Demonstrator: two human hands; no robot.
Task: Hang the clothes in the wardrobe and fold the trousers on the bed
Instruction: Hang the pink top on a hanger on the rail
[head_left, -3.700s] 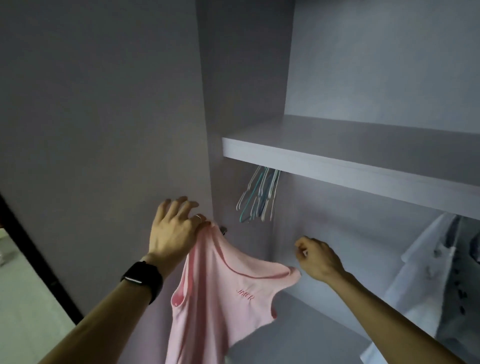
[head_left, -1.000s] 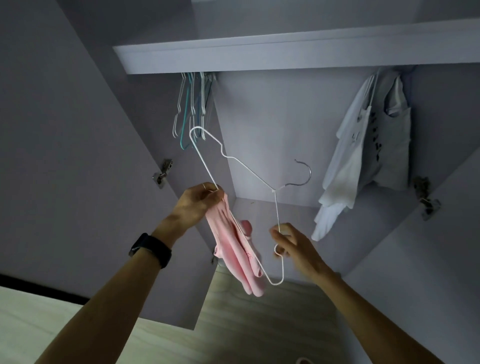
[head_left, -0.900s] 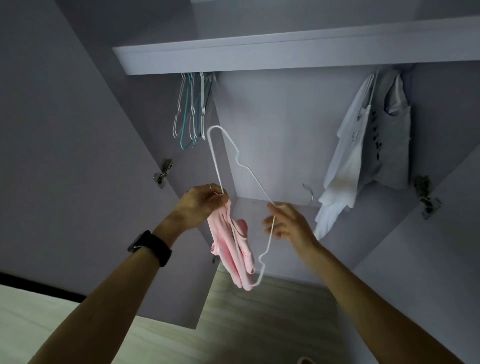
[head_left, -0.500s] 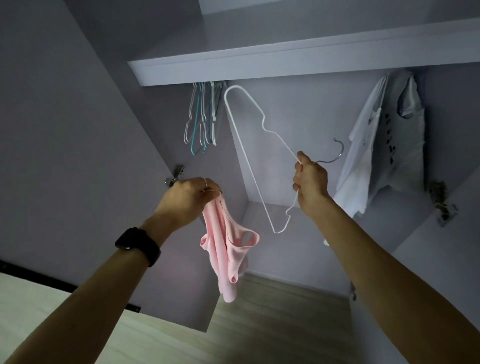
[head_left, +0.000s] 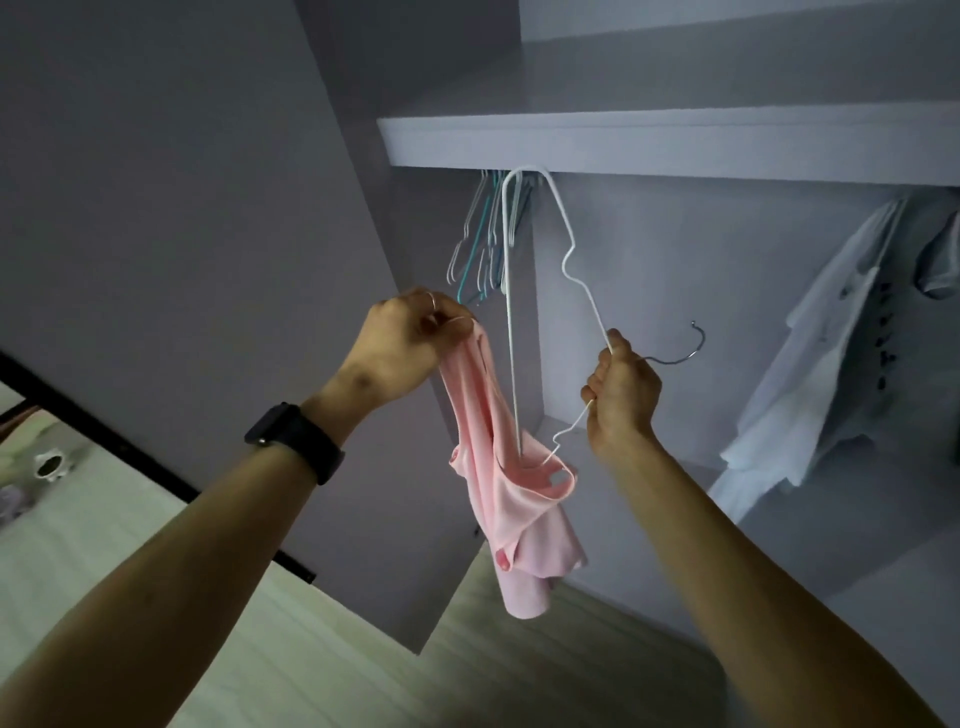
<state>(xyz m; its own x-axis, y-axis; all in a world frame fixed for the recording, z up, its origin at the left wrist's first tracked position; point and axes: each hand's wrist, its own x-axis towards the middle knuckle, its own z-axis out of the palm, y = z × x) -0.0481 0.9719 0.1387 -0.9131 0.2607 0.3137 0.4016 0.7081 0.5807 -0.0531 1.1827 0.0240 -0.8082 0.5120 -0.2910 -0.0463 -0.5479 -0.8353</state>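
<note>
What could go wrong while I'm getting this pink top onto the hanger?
The left hand pinches only an edge of the pink top, and one end of the white hanger is inside it, so the top might slip off. The hanger's upper end looks near the spare hangers and could snag.

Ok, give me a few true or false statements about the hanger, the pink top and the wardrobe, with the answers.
1. The left hand pinches the pink top at its upper edge. True.
2. The right hand grips the white hanger near its hook. True.
3. The hanger's hook is over the rail. False: the hook sticks out sideways, free in the air.
4. The hanger's lower end sits inside an opening of the pink top. True.
5. The black watch is on the right wrist. False: the watch is on the left wrist.
6. No garment is hung up yet. False: a white shirt hangs under the shelf at the right.
</note>
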